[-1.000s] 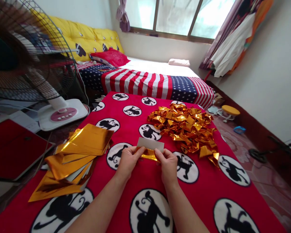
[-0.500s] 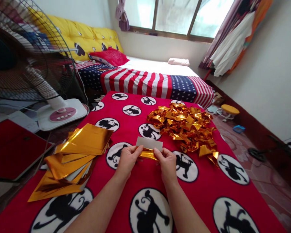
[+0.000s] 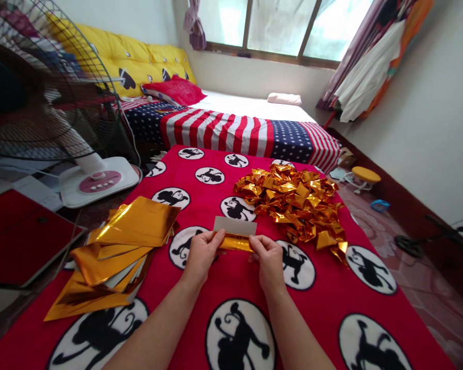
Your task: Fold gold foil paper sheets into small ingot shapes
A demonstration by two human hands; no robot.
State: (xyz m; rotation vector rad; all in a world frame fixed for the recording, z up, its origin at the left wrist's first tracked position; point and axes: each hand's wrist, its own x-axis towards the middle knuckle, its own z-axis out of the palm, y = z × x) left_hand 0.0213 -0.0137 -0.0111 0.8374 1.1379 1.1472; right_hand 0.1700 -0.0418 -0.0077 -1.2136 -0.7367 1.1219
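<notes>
A sheet of gold foil paper (image 3: 236,242) is held level just above the red cloth, its near part folded over with the gold side out and its grey back showing along the far edge. My left hand (image 3: 203,252) pinches the left end of the fold between thumb and fingers. At the right end, my right hand (image 3: 268,255) grips it the same way. To the left lies a loose stack of flat gold sheets (image 3: 139,221). A heap of folded gold foil pieces (image 3: 293,198) sits beyond my right hand.
The red cloth (image 3: 170,329) with black monkey figures covers the work surface. A fan (image 3: 96,180) stands at the left, beside a dark red board (image 3: 19,236). Behind is a bed (image 3: 224,128) with a flag-patterned cover. A yellow stool (image 3: 366,174) stands on the floor at right.
My right thumb has shifted outward toward the right end of the fold, baring more gold. The sheet has moved slightly left. My left hand has barely moved.
</notes>
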